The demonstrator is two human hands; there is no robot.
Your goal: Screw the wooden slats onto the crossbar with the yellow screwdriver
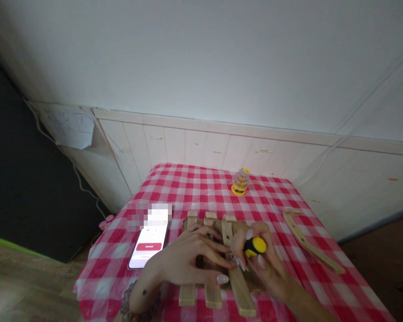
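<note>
On the gingham-covered surface (100, 268), the left grip (183, 261) lies open across a slatted wooden frame (240, 290); the right grip (263, 264) closes on a yellow-and-black screwdriver (254, 247), tip hidden. A phone (147, 246) lies at 9 o'clock, a curved wooden rail (309, 241) at 3, a bit case (241, 182) at 12.

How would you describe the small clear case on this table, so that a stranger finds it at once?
Find the red-and-white checked tablecloth, then look at its far side, by the white wooden wall panels. Past the wooden slats stands a small clear case. Its yellow base sets it apart.
</note>
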